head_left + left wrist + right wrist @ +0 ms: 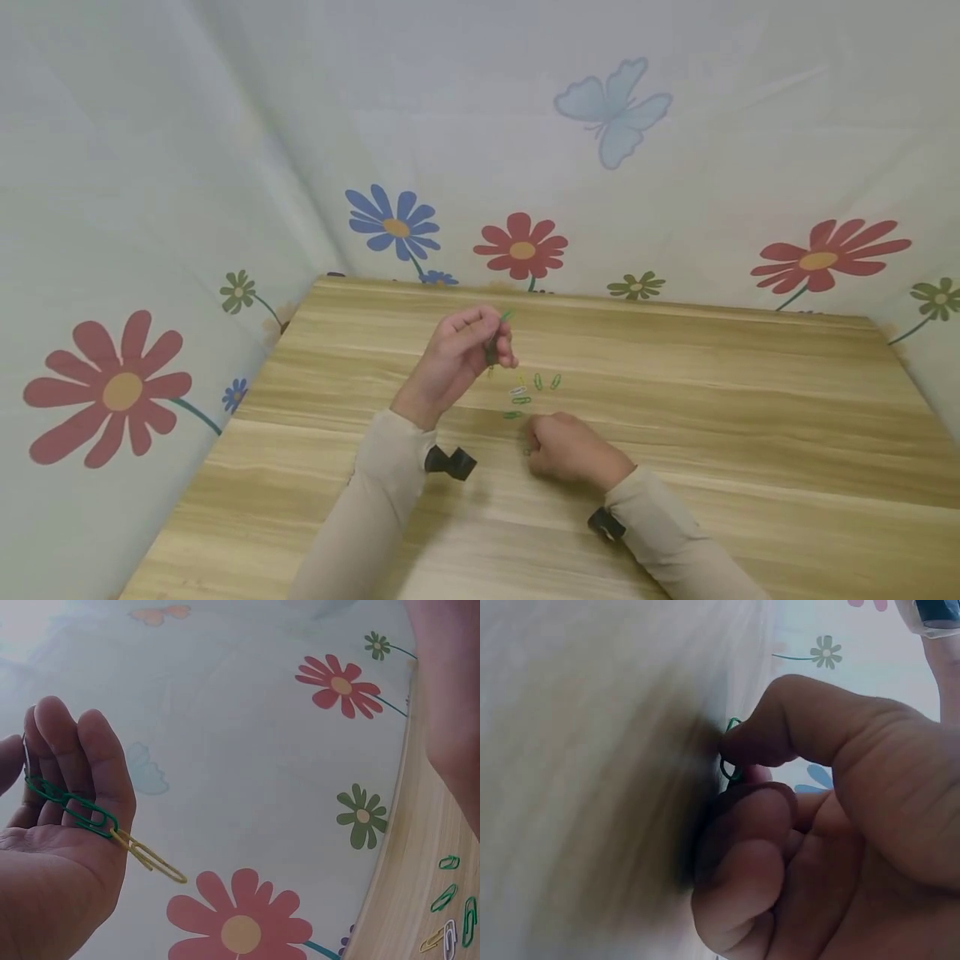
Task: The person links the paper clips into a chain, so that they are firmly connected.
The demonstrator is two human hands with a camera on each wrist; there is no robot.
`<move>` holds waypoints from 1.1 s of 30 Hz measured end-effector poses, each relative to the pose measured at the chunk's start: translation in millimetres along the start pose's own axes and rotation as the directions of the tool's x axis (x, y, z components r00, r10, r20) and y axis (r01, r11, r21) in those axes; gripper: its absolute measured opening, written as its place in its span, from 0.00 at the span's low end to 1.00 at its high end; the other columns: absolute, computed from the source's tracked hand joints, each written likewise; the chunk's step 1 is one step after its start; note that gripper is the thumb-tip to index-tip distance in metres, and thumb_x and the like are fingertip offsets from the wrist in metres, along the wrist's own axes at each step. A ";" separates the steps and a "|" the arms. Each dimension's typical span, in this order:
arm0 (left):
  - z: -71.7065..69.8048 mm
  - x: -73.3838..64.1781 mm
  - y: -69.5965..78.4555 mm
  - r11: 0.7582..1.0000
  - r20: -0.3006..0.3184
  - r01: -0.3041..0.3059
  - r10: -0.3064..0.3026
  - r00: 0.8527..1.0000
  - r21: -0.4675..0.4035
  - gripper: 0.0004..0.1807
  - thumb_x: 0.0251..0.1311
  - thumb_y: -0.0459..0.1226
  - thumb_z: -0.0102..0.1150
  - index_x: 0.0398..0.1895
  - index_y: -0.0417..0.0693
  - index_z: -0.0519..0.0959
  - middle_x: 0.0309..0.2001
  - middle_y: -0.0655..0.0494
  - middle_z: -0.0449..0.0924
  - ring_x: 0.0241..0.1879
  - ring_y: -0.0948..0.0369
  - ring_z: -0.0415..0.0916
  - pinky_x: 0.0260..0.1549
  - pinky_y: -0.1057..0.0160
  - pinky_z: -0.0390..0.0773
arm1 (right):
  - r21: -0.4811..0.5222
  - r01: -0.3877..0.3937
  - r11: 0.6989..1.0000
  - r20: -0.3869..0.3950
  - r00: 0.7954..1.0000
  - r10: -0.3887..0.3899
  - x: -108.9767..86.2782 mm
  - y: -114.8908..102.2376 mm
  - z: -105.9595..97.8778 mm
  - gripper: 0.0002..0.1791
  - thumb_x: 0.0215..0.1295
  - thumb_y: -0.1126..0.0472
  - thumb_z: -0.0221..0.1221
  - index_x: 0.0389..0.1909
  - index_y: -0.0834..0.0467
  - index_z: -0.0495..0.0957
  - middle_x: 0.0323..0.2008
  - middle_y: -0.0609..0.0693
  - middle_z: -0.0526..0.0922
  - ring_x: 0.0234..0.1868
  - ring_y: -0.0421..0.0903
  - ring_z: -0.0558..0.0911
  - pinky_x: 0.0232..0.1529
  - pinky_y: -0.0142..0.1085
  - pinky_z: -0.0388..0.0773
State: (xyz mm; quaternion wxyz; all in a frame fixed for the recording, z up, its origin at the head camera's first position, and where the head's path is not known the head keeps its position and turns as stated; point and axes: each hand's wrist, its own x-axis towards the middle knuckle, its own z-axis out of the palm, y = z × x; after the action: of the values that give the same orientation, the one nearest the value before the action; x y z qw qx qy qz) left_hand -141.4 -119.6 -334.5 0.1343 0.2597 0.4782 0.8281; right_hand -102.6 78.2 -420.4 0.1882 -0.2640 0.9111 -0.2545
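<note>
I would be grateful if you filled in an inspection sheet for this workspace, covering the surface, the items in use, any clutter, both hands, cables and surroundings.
Surface: wood-grain table.
Job's things: a paper clip chain of green clips with a yellow one at its hanging end; loose green clips, a yellow clip and a white clip lying close together on the table.
Clutter: nothing seen.
Left hand: raised above the table, holding the chain.
Right hand: low at the table, fingers curled, thumb on a green clip.
Cables: nothing seen.
Surroundings: pale sheet printed with flowers and a butterfly.
</note>
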 end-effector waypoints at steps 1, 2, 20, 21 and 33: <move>-0.2 0.0 -0.1 1.000 -0.003 0.001 -0.001 1.000 0.001 0.10 0.74 0.38 0.53 0.34 0.46 0.81 0.28 0.56 0.81 0.28 0.61 0.78 0.41 0.61 0.82 | 0.004 0.010 1.000 0.005 1.000 -0.010 -0.1 1.2 0.0 0.09 0.46 0.69 0.60 0.22 0.54 0.71 0.17 0.43 0.69 0.18 0.40 0.67 0.19 0.33 0.62; -0.1 0.0 -0.1 1.000 -0.005 0.000 0.000 1.000 0.004 0.10 0.74 0.37 0.53 0.34 0.46 0.81 0.28 0.56 0.81 0.28 0.61 0.78 0.40 0.61 0.82 | 0.012 0.026 1.000 0.012 1.000 -0.027 -0.3 2.3 -0.8 0.08 0.46 0.69 0.60 0.22 0.54 0.71 0.18 0.42 0.69 0.18 0.40 0.66 0.19 0.33 0.62; 14.1 1.6 -3.1 0.970 -0.049 0.058 -0.048 0.998 0.236 0.07 0.70 0.33 0.54 0.33 0.43 0.80 0.29 0.54 0.78 0.30 0.60 0.78 0.39 0.62 0.82 | 0.777 0.492 0.393 -0.444 0.871 -0.212 -24.3 15.0 -75.3 0.03 0.68 0.75 0.58 0.37 0.65 0.75 0.32 0.56 0.80 0.31 0.47 0.84 0.36 0.43 0.86; 15.7 1.5 -3.0 0.963 -0.052 0.068 -0.056 0.997 0.262 0.07 0.70 0.34 0.55 0.34 0.42 0.80 0.29 0.53 0.78 0.30 0.59 0.78 0.39 0.61 0.82 | 0.768 0.513 0.383 -0.469 0.858 -0.209 -26.1 12.8 -77.2 0.04 0.68 0.76 0.57 0.37 0.64 0.76 0.33 0.55 0.80 0.32 0.47 0.84 0.37 0.43 0.86; 28.9 -2.3 -3.5 0.866 -0.029 0.123 -0.125 0.992 0.485 0.10 0.71 0.35 0.57 0.38 0.33 0.79 0.26 0.49 0.78 0.28 0.55 0.76 0.33 0.60 0.80 | 0.612 0.613 0.501 -0.662 0.743 -0.100 -41.1 -11.2 -83.4 0.15 0.66 0.80 0.58 0.52 0.75 0.72 0.36 0.57 0.83 0.35 0.49 0.86 0.39 0.40 0.85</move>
State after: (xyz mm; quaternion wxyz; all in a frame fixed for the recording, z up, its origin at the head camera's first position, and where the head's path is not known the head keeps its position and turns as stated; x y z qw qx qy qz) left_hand -123.5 -98.0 -326.4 0.1186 0.2554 0.6863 0.6705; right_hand -105.7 124.1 -338.8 -0.0424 -0.2573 0.6269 -0.7341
